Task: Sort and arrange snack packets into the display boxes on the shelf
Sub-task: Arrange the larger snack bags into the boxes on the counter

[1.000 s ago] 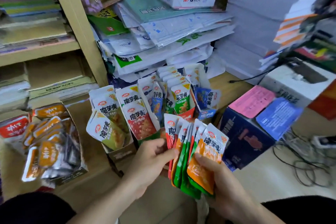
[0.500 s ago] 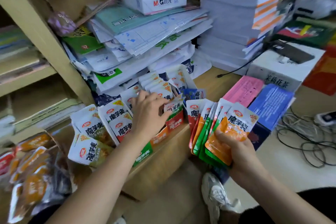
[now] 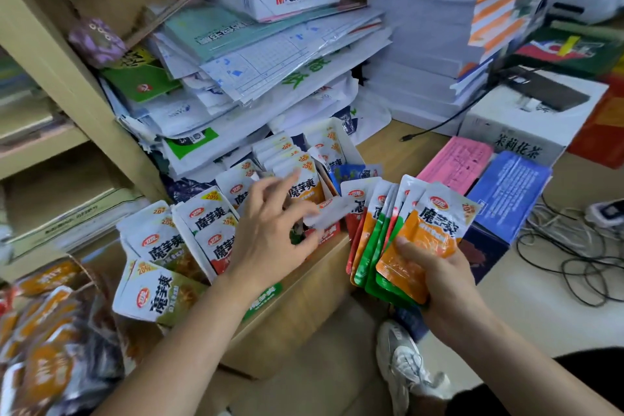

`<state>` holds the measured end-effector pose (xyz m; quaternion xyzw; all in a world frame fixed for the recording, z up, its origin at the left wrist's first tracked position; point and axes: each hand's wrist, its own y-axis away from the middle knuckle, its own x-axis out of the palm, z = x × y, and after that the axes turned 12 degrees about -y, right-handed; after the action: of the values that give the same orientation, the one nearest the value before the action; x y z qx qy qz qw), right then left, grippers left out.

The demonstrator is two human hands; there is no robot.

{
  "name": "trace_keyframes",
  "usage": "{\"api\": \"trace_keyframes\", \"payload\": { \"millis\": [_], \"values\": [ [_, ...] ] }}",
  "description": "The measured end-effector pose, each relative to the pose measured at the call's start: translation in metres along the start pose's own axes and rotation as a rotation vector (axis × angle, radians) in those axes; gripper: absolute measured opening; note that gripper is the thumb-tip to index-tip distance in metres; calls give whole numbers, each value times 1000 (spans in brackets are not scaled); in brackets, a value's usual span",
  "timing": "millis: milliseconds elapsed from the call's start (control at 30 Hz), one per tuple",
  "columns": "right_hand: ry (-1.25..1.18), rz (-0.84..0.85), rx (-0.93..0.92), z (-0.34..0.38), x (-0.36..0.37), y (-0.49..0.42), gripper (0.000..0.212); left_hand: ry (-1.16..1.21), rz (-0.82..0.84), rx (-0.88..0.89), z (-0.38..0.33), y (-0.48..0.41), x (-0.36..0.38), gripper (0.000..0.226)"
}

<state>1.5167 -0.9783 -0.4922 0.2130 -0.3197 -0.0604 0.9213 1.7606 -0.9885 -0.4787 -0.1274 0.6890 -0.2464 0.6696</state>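
Nearest the camera, at the lower edge, a white sneaker (image 3: 401, 365) is seen on the floor beside a cardboard carton (image 3: 304, 311). Just above it the right hand (image 3: 439, 280) is wrapped round the lower ends of a fan of snack packets (image 3: 378, 240), with the thumb pressed on the orange front packet (image 3: 429, 236). The packets are held upright, their long axes leaning slightly to the right. Close beside the fan, on its left, the left hand (image 3: 266, 236) is held over the display boxes (image 3: 341, 133), forefinger raised and the other fingers loosely spread. A blurred white strip (image 3: 329, 213) is seen at its fingertips, and it cannot be told whether this is pinched or is merely a box flap. Beneath and beyond that hand, stood packets (image 3: 162, 246) are ranged in rows in the boxes, upright like those in the fan. The coming move is judged to turn on this: the fan lies just right of the left hand and the boxes lie under it, so that hand is the nearer to both, and a packet drawn from the fan need only be carried leftward and lowered end-on, without being turned. Farther back, slumped piles of papers (image 3: 270, 54) and tall stacks of white sheets (image 3: 415, 44) are heaped on the shelf
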Motion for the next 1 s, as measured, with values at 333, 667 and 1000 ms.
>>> {"api": "trace_keyframes", "payload": {
  "millis": [333,667,1000],
  "values": [
    [23,9,14,-3,0,-4,38,2,110,-82,13,-15,-5,39],
    [35,19,-96,7,2,-4,39,43,-156,15,9,3,1,21],
    [54,8,-93,5,7,-5,39,-2,-134,-72,-1,-20,-6,19]
  ]
}}
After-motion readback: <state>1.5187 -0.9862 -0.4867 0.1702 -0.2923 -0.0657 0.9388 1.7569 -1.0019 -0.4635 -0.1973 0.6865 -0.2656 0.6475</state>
